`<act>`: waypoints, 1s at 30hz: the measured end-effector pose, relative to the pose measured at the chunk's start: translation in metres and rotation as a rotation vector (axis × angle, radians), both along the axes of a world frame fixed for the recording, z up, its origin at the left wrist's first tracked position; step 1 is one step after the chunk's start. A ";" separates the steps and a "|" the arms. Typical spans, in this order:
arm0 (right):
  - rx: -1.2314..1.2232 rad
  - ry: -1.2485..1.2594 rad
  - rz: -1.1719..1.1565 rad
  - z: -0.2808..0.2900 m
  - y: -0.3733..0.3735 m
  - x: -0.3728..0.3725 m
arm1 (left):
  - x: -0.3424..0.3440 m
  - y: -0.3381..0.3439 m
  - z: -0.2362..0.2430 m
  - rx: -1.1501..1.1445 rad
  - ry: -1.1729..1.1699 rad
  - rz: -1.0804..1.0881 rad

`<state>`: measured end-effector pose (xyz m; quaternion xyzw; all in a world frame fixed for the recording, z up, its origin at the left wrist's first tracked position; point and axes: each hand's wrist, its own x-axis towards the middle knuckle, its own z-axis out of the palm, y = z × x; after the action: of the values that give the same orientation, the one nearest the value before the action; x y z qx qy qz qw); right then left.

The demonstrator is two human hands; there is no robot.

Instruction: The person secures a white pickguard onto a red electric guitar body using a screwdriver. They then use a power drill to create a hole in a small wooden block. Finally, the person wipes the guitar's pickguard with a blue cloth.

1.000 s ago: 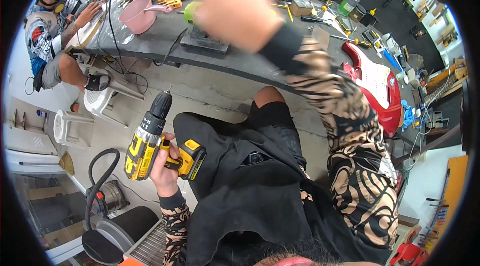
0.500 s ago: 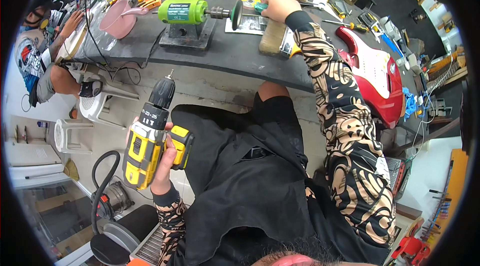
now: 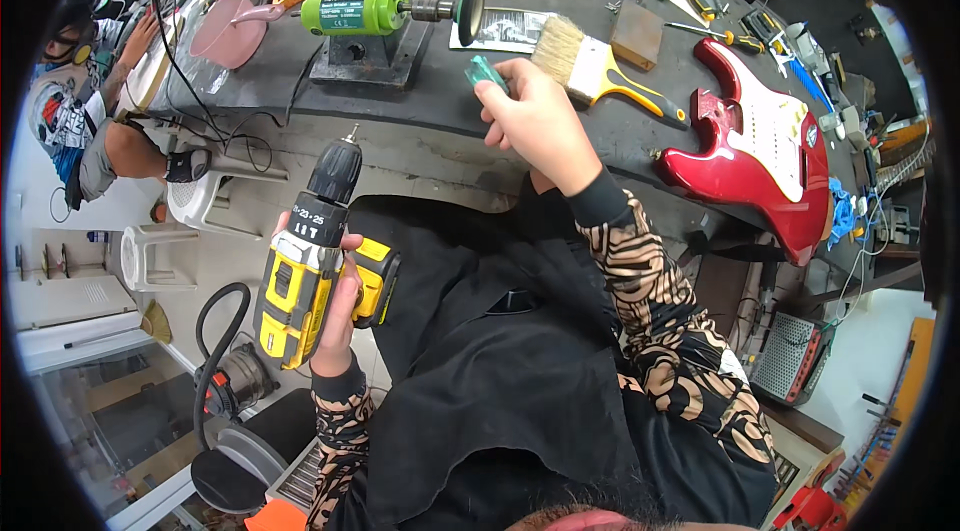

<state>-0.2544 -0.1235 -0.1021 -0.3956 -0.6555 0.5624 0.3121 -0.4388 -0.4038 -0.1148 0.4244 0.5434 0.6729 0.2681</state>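
Thumb and fingers of my right hand (image 3: 540,116) are closed in a pinch on a small translucent green piece (image 3: 483,72), held above the near edge of the table (image 3: 425,111), left of the wide brush (image 3: 590,71). Half a second ago this hand was farther off and to the right; it has come back nearer with the piece, which now sits closer to the yellow-and-black drill (image 3: 300,296). My left hand (image 3: 340,321) is wrapped round that drill's grip, its bit pointing away to the far side, so both hands are taken up. My fingers cover part of the green piece, and I can't make out its full shape. Most of the grip is hidden, and I can't tell whether a finger presses the trigger. At far left, a co-worker (image 3: 65,111) is partly cut off.
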 end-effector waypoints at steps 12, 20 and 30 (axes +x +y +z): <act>0.041 0.021 -0.084 -0.003 0.012 -0.012 | 0.008 0.002 -0.005 -0.084 -0.060 0.043; 0.062 0.023 -0.088 -0.005 0.010 -0.013 | 0.010 0.004 -0.003 -0.098 -0.028 0.040; 0.119 0.028 -0.091 -0.010 0.010 -0.016 | 0.012 0.007 -0.008 -0.073 -0.033 0.005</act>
<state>-0.2700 -0.1133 -0.1121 -0.3977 -0.6649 0.5131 0.3694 -0.4272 -0.3964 -0.1225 0.4016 0.5640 0.6604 0.2905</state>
